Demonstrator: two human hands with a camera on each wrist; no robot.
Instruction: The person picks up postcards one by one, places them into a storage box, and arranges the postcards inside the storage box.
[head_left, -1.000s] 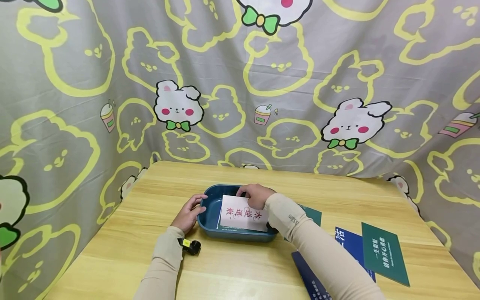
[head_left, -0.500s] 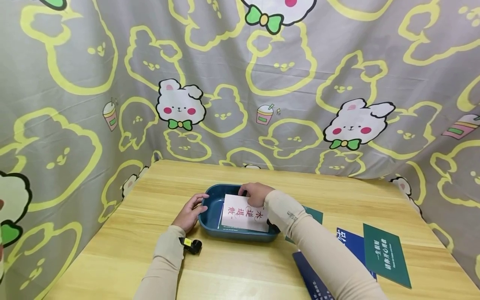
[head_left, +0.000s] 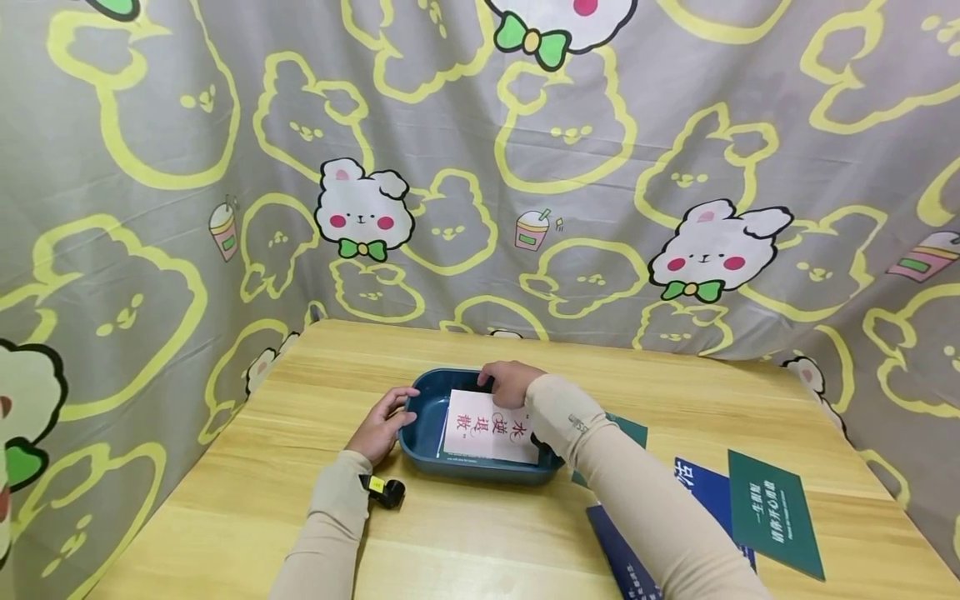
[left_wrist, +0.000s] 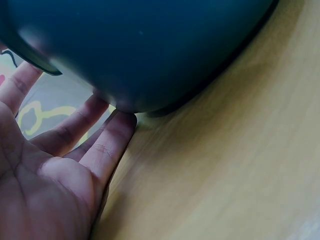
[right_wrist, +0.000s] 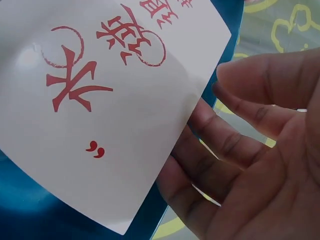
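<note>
A dark teal oval tray [head_left: 480,473] stands on the table, its outer wall [left_wrist: 150,50] filling the top of the left wrist view. My left hand [head_left: 378,429] is at the tray's left end, straight fingers [left_wrist: 107,145] touching the outside and rim. Inside the tray lies a white card [head_left: 468,446] with red characters. Below it show the edges of a green card and a blue one. My right hand [head_left: 513,385] is over the far rim, beside the white card. In the right wrist view its lower fingertips pass behind the card's edge, with the thumb [right_wrist: 265,75] apart from the card.
To the right of the tray lie a green card [head_left: 776,508], a blue card [head_left: 701,479] partly under it, a dark blue card [head_left: 622,554] and another green card [head_left: 633,432], partly covered by the right sleeve. A patterned curtain [head_left: 450,125] hangs behind the wooden table [head_left: 450,542].
My right hand has lifted slightly toward the tray's far rim, while the white card stays in the tray. The left hand keeps its place at the tray's end. The whole view shifts slightly.
</note>
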